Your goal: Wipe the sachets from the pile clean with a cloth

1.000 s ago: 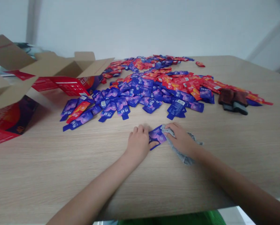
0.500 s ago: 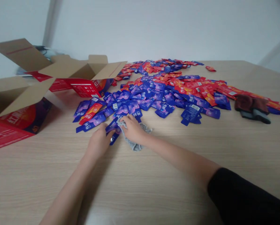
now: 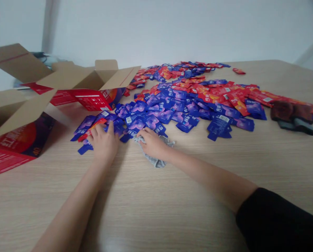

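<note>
Grey cloth [image 3: 158,162] bunched under your right hand [image 3: 151,143]; that grip is closed, thumb and fingers pinching a fold just at the edge of the near heap [image 3: 172,105]. Left hand [image 3: 104,141] spread, fingers apart, over a small cluster of blue-purple sachets [image 3: 85,123] with one red sachet [image 3: 86,134] among them.

Progress, by judgement: partway at most. Sachets of both colours lie loose on the wood-grain surface [image 3: 172,210], in the broad near heap and a far heap [image 3: 177,71] behind it. Which have passed under your cloth, nothing marks; going by the quantity lying loose, plenty looks left. Two cartons, one near [image 3: 21,136] and one far [image 3: 86,99], stand open to your left.

Hard to make out: whatever lies beneath your left palm and under the cloth; carton interiors, mostly behind flaps. Near carton cut off at the left edge, sachets at the right. Brown-and-grey bundle [image 3: 292,113], far right: possibly gloves, too blurred to settle.
</note>
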{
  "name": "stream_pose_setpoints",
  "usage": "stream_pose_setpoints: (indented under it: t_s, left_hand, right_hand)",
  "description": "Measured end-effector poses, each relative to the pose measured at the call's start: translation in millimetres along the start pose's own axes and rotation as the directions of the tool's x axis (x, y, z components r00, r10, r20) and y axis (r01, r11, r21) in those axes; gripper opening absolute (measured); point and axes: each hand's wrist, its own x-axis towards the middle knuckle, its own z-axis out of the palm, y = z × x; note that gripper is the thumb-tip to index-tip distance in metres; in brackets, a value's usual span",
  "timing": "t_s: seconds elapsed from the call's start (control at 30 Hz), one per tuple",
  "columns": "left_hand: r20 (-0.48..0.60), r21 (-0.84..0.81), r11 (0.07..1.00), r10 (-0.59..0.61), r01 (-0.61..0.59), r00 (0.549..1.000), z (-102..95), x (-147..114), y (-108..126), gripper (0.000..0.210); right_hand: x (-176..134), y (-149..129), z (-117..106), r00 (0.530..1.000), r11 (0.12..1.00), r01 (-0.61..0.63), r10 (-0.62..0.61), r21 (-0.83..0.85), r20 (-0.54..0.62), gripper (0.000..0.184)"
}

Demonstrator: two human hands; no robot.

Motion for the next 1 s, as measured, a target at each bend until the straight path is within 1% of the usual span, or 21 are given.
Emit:
stream_pose_setpoints:
  t_s: [0.03,0.07,0.1,0.2,0.27,0.33,0.4,0.47,0.5,0.57,0.6,0.63,0.7,0.73,0.77,0.8,0.83,0.87,0.9,0.97,1.0]
  left_hand:
    - [0.021,-0.012,0.998,0.057,-0.057,0.998,-4.4,0,15,0.048]
    - [0.075,-0.037,0.993,0.111,-0.108,0.991,-8.4,0,32,0.045]
    - [0.100,-0.056,0.986,0.161,-0.156,0.982,-11.5,-1,50,0.042]
    - [0.114,-0.072,0.973,0.227,-0.219,0.967,-15.2,-5,104,0.046]
    - [0.130,-0.082,0.964,0.263,-0.254,0.956,-13.6,-10,134,0.051]
    - [0.147,-0.096,0.953,0.299,-0.287,0.943,-11.3,-15,153,0.055]
    - [0.165,-0.122,0.933,0.356,-0.339,0.920,-10.6,-22,163,0.058]
    - [0.192,-0.170,0.891,0.450,-0.422,0.872,-13.6,-31,164,0.058]
    - [0.209,-0.198,0.861,0.503,-0.468,0.838,-16.6,-37,163,0.056]
    - [0.233,-0.285,0.773,0.630,-0.567,0.741,-25.2,-53,157,0.051]
    - [0.236,-0.345,0.707,0.702,-0.617,0.672,-30.4,-61,154,0.050]
    - [0.218,-0.431,0.613,0.783,-0.662,0.583,-35.7,-71,151,0.049]
    - [0.164,-0.579,0.399,0.911,-0.711,0.378,-45.3,-89,146,0.053]
    - [0.139,-0.617,0.321,0.943,-0.719,0.301,-48.9,-97,144,0.055]
    - [0.118,-0.634,0.270,0.960,-0.724,0.254,-51.5,-104,144,0.057]
    - [0.100,-0.631,0.249,0.965,-0.735,0.241,-53.1,-110,144,0.058]
    - [0.080,-0.611,0.256,0.961,-0.749,0.264,-53.7,-115,144,0.057]
    - [0.062,-0.579,0.287,0.949,-0.763,0.310,-53.5,-119,145,0.055]
    - [0.045,-0.536,0.334,0.929,-0.776,0.368,-52.8,-123,146,0.053]
    - [0.022,-0.443,0.448,0.871,-0.776,0.490,-50.8,-129,146,0.047]
    - [0.022,-0.408,0.499,0.842,-0.764,0.539,-50.0,-132,145,0.044]
  right_hand:
    - [-7,3,-10,1.000,1.000,0.001,-0.001,0.001,0.001,0.020]
    - [-14,5,-21,1.000,1.000,-0.002,0.002,0.000,-0.002,0.019]
    - [-22,8,-33,1.000,1.000,-0.006,0.006,-0.003,-0.007,0.019]
    - [-48,15,-71,0.999,0.999,-0.037,0.036,-0.015,-0.039,0.018]
    - [-66,20,-98,0.996,0.997,-0.067,0.066,-0.025,-0.061,0.017]
    - [-84,27,-123,0.991,0.993,-0.110,0.106,-0.042,-0.086,0.016]
    - [-101,34,-145,0.983,0.985,-0.153,0.144,-0.076,-0.116,0.015]
    - [-119,41,-164,0.973,0.976,-0.187,0.168,-0.110,-0.156,0.015]
    - [-127,45,-172,0.968,0.972,-0.200,0.177,-0.122,-0.180,0.015]
    - [-143,50,-184,0.956,0.966,-0.225,0.194,-0.127,-0.219,0.015]
    - [-151,51,-188,0.951,0.964,-0.236,0.203,-0.121,-0.234,0.015]
    - [-158,52,-191,0.947,0.963,-0.244,0.211,-0.114,-0.242,0.015]
    - [-171,54,-192,0.945,0.962,-0.253,0.223,-0.100,-0.238,0.015]
    - [-177,54,-191,0.946,0.962,-0.255,0.228,-0.094,-0.230,0.015]
    - [-183,54,-189,0.948,0.962,-0.258,0.234,-0.089,-0.217,0.016]
    - [-188,54,-186,0.949,0.961,-0.263,0.242,-0.087,-0.200,0.017]
    - [-192,54,-182,0.951,0.959,-0.270,0.252,-0.085,-0.182,0.017]
    - [-196,53,-179,0.951,0.957,-0.278,0.262,-0.084,-0.164,0.018]
    - [-199,52,-176,0.951,0.955,-0.286,0.271,-0.084,-0.151,0.017]
    - [-201,48,-171,0.952,0.955,-0.285,0.272,-0.083,-0.141,0.017]
    - [-200,46,-169,0.956,0.959,-0.271,0.258,-0.082,-0.141,0.016]
